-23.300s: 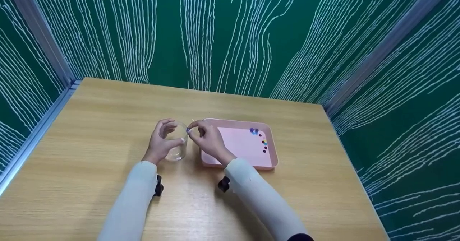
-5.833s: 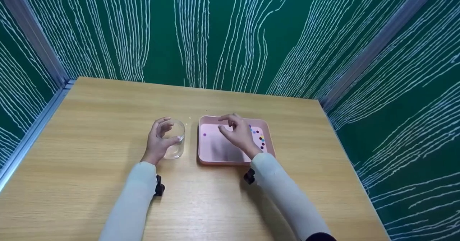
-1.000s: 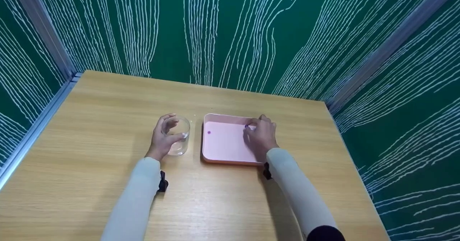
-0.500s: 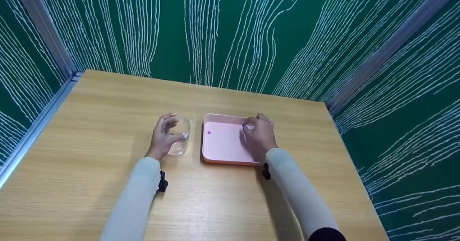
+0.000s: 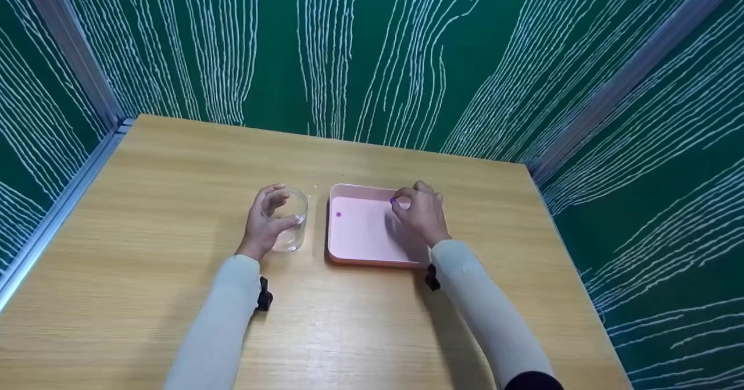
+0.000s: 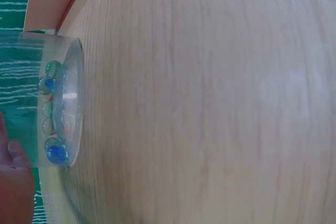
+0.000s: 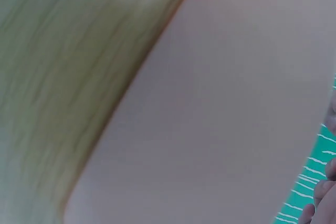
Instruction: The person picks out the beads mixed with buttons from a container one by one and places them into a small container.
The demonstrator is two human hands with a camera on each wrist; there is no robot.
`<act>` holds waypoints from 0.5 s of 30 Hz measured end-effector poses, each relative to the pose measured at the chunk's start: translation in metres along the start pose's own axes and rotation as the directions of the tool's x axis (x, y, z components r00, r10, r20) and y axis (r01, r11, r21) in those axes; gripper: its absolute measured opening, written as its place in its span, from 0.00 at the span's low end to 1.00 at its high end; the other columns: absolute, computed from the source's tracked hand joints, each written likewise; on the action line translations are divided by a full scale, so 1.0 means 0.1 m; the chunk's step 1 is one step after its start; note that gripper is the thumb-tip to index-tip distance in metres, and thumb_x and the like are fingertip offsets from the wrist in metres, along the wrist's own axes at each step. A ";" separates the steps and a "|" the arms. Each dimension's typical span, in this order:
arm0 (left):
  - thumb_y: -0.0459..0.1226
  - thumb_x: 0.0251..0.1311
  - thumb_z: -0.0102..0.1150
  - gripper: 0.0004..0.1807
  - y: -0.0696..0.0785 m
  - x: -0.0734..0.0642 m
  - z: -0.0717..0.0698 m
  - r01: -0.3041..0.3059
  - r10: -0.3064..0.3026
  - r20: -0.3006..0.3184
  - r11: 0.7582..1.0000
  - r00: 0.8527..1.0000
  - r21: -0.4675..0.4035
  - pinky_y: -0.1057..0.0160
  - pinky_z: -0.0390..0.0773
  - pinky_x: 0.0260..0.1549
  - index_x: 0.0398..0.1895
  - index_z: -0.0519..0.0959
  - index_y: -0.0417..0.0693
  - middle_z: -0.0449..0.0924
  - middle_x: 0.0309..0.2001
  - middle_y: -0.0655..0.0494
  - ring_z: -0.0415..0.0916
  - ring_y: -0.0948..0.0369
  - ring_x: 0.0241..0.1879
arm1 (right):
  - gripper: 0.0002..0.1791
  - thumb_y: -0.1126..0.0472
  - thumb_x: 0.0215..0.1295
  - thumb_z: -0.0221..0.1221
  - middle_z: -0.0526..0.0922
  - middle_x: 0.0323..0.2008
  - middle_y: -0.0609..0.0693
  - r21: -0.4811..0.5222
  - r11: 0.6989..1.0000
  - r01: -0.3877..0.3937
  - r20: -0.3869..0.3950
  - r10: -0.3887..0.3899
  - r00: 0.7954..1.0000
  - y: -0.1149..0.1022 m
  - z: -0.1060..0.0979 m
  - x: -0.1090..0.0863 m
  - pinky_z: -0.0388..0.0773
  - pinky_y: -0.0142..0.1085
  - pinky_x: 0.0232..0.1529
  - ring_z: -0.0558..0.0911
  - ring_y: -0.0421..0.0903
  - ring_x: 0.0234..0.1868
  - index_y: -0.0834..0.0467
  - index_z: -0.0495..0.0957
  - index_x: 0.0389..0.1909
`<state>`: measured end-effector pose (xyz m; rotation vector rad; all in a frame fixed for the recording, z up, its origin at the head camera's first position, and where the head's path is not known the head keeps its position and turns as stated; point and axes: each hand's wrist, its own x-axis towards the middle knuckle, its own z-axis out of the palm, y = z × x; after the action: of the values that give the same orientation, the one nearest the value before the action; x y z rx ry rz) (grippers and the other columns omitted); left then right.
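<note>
My left hand [image 5: 260, 227] grips a clear glass cup [image 5: 290, 238] that stands upright on the table, thumb and fingers around its sides. In the left wrist view, several see-through marbles [image 6: 56, 154] with blue and green colours lie at the bottom of the cup. Above the right part of a pink tray [image 5: 366, 239], my right hand [image 5: 423, 214] pinches a small purple marble [image 5: 393, 200] between thumb and index finger. One small purple ball [image 5: 339, 214] lies near the tray's left wall. The hand hides the tray's right end.
The tray sits just right of the cup, with a narrow gap between them. Both stand on a wooden table [image 5: 325, 320]. Green walls [image 5: 273, 58] with white wavy lines rise behind and at the sides.
Over the last second my right hand has lifted slightly and shifted a little left with the marble. Earlier it was at the cup's rim. My left hand has kept its hold.
</note>
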<state>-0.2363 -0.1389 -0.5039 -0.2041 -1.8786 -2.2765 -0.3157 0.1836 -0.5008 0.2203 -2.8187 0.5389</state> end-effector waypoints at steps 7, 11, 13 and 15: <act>0.23 0.37 0.63 0.37 -0.01 -0.01 -0.01 0.001 -0.001 -0.010 1.000 1.000 0.003 0.46 0.52 0.59 0.55 0.61 0.38 0.68 0.51 0.36 0.59 0.42 0.55 | 0.05 0.43 0.46 0.61 0.65 0.24 0.39 -0.026 1.000 -0.003 0.009 0.003 1.000 -0.06 -0.01 -0.02 0.54 0.37 0.34 0.64 0.41 0.29 0.34 0.77 0.26; 0.23 0.37 0.63 0.37 -0.01 0.00 0.00 -0.007 0.007 -0.005 1.000 1.000 -0.006 0.47 0.53 0.59 0.56 0.60 0.37 0.67 0.52 0.35 0.60 0.44 0.54 | 0.06 0.41 0.46 0.60 0.64 0.24 0.39 -0.060 0.998 -0.013 0.006 0.014 1.000 -0.10 -0.02 -0.03 0.57 0.36 0.32 0.65 0.43 0.28 0.33 0.77 0.27; 0.23 0.36 0.63 0.37 -0.01 0.00 0.00 -0.012 0.012 -0.006 1.000 1.000 -0.008 0.47 0.53 0.59 0.55 0.60 0.37 0.67 0.51 0.35 0.61 0.47 0.53 | 0.07 0.40 0.47 0.59 0.64 0.25 0.39 -0.074 0.997 -0.018 0.008 0.018 1.000 -0.12 -0.03 -0.03 0.58 0.36 0.31 0.65 0.43 0.28 0.32 0.77 0.28; 0.23 0.36 0.64 0.37 -0.01 0.01 0.00 -0.011 0.011 -0.007 1.000 1.000 -0.004 0.47 0.53 0.59 0.55 0.61 0.38 0.68 0.51 0.36 0.62 0.49 0.52 | 0.07 0.39 0.46 0.58 0.65 0.25 0.39 -0.088 0.996 -0.028 0.015 0.029 0.999 -0.15 -0.04 -0.03 0.59 0.36 0.32 0.65 0.43 0.29 0.31 0.76 0.29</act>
<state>-0.2375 -0.1390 -0.5046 -0.2059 -1.8651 -2.2713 -0.3087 0.1720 -0.4932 0.1681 -2.8579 0.4193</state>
